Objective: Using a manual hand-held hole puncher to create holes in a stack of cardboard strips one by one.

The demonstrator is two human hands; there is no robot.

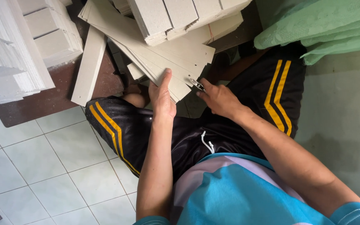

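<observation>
My left hand (162,95) lies flat on the near end of a fanned stack of grey cardboard strips (163,58), thumb stretched along the top strip. My right hand (218,99) pinches a small shiny metal piece (196,85) at the stack's near right edge, close to small holes in the top strip. I sit with my knees apart in black shorts with yellow stripes, and the stack rests above my lap.
Bundles of grey board (180,16) lie on the strips at the top. White stacked pieces (17,46) stand at the left on a brown surface (55,98). One loose strip (89,66) leans there. Green fabric (326,25) is at the upper right, white floor tiles (55,166) at the left.
</observation>
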